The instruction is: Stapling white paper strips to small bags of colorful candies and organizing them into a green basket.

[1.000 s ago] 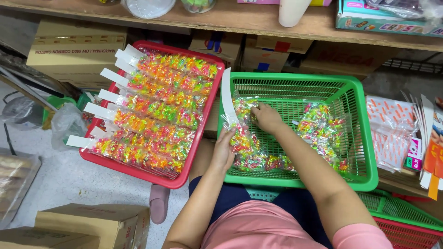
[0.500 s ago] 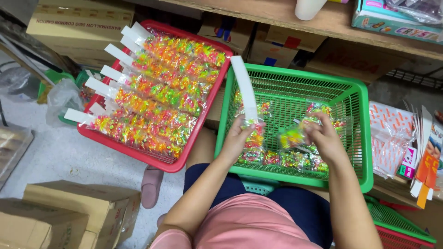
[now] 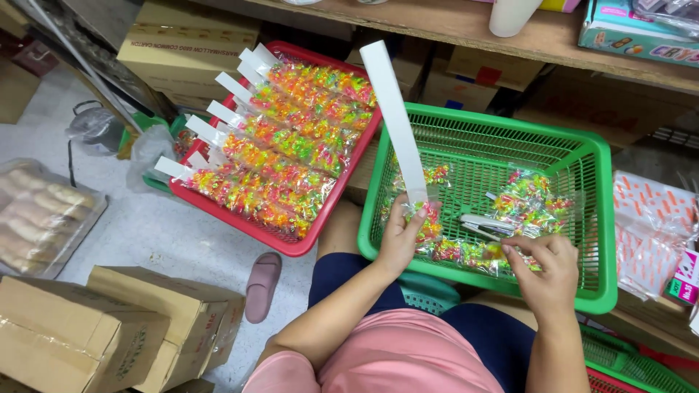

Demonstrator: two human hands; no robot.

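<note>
Gripping a white strip (image 3: 397,116) at centre frame, my left hand (image 3: 399,239) stays closed while my right hand (image 3: 545,269) pinches candy packets (image 3: 466,253) inside the green basket (image 3: 582,218); the red basket (image 3: 291,244) upper left holds filled strips.

Pale speckled concrete floor (image 3: 156,233) bearing: brown cardboard cartons (image 3: 109,327), clear plastic tray of bread rolls (image 3: 40,215), single pink rubber slipper (image 3: 262,285), knotted clear plastic bags (image 3: 98,129) near grey wall base.

Overhead, worn wooden shelf plank (image 3: 437,25) carrying white plastic cup (image 3: 513,16).
</note>
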